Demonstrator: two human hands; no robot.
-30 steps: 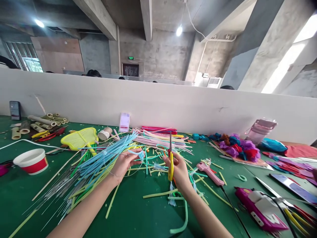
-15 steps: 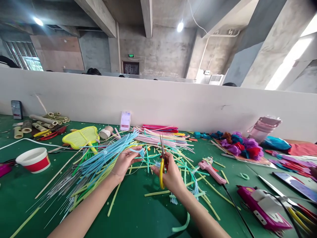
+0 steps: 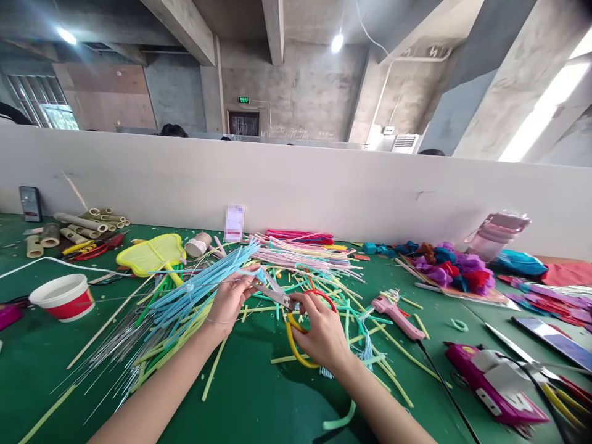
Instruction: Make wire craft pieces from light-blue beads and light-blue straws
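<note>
My left hand (image 3: 230, 303) pinches a small light-blue piece of pipe cleaner (image 3: 259, 276) between thumb and fingertips. From the right, scissors (image 3: 279, 298) point at it with their blades spread, one above the other. The blade tips reach the blue piece; whether they touch it I cannot tell. My right hand (image 3: 322, 325) is closed on the scissors' handles, one yellow and one red. Just left of my left hand lies a bundle of light-blue pipe cleaners (image 3: 198, 290). Bare silver wires (image 3: 108, 351) fan out below that bundle.
Green, yellow and pink stems (image 3: 309, 256) litter the table behind my hands. To the right lie a pink glue gun (image 3: 400, 319) with a cord and a magenta power strip (image 3: 490, 385). On the left stand a paper cup (image 3: 65, 299) and a yellow net-like paddle (image 3: 152, 254).
The scissors have swung from pointing up and away to pointing left, and their blades have opened around the blue piece. My left hand has shifted slightly, still pinching it.
</note>
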